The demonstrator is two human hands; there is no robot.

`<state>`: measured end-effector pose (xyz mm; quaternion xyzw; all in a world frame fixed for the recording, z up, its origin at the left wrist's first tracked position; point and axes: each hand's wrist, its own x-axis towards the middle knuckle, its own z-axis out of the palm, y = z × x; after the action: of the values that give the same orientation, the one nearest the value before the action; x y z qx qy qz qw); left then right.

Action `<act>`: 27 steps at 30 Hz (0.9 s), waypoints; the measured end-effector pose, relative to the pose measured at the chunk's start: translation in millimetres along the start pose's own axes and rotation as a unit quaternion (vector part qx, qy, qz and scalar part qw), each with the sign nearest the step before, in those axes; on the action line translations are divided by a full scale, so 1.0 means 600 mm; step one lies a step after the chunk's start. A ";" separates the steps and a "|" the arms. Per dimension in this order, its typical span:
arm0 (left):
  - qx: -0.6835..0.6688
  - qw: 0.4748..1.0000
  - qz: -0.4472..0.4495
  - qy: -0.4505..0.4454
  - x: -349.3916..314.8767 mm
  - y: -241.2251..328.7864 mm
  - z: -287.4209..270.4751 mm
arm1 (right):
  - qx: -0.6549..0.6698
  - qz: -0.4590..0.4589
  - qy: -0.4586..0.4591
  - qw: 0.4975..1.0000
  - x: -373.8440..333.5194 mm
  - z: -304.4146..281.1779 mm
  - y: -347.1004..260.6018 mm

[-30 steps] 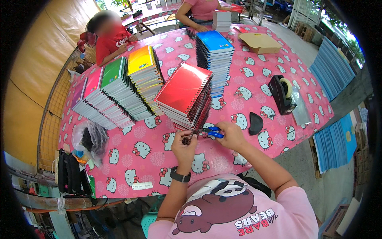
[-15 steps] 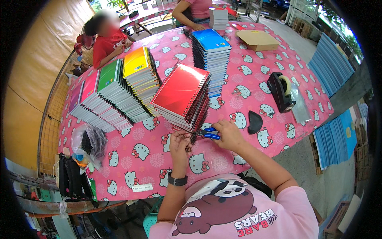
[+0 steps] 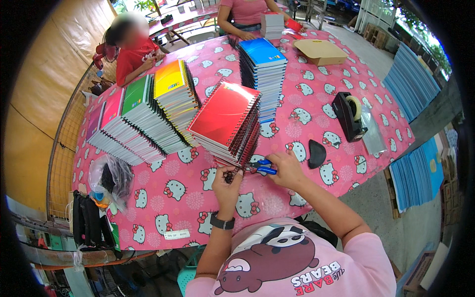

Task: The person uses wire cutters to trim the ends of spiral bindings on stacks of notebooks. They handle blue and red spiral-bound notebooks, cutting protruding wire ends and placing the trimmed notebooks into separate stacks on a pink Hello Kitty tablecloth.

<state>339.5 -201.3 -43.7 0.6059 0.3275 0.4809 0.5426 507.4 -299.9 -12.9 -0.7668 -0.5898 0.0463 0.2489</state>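
In front of me stands a stack of red spiral-bound notebooks (image 3: 225, 116), its dark coils along the right side. At the stack's near lower corner my left hand (image 3: 226, 190) is closed, pinching a dark spiral coil (image 3: 229, 176) between thumb and fingers. My right hand (image 3: 288, 171) grips blue-handled cutting pliers (image 3: 266, 167), their jaws pointing left toward the coil by the stack. Whether the jaws touch the coil is too small to tell.
Yellow (image 3: 169, 79), green (image 3: 135, 96) and blue notebook stacks (image 3: 263, 52) stand nearby. A tape dispenser (image 3: 349, 116) and a black rounded object (image 3: 317, 153) lie rightward; a plastic bag (image 3: 111, 178) sits at left. Two people are across the table.
My left fingers have shifted slightly right toward the pliers, and the coil now shows above them. The pliers have moved slightly right and down. Across the table, a person's hand reaches a red item.
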 end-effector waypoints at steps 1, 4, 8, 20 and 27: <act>-0.009 1.000 -0.008 -0.003 -0.001 -0.001 0.000 | -0.025 -0.036 0.043 0.998 -0.003 0.002 0.001; -0.011 0.999 -0.029 -0.014 -0.005 0.002 0.000 | -0.042 -0.044 0.020 0.998 -0.002 0.005 -0.003; 0.039 0.999 -0.020 -0.016 -0.006 -0.002 -0.003 | -0.023 -0.038 0.014 0.999 -0.002 0.018 -0.005; -0.410 0.878 -0.237 -0.065 0.009 -0.070 -0.062 | 0.072 0.035 0.032 0.996 -0.018 0.063 0.081; -0.566 0.754 -0.302 0.142 -0.003 -0.080 -0.127 | -0.005 -0.010 0.103 0.995 -0.063 0.100 0.138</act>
<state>273.5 -167.5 -94.9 -0.0173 0.2349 0.4701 0.8506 547.1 -330.2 -110.0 -0.7628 -0.5689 -0.0383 0.3050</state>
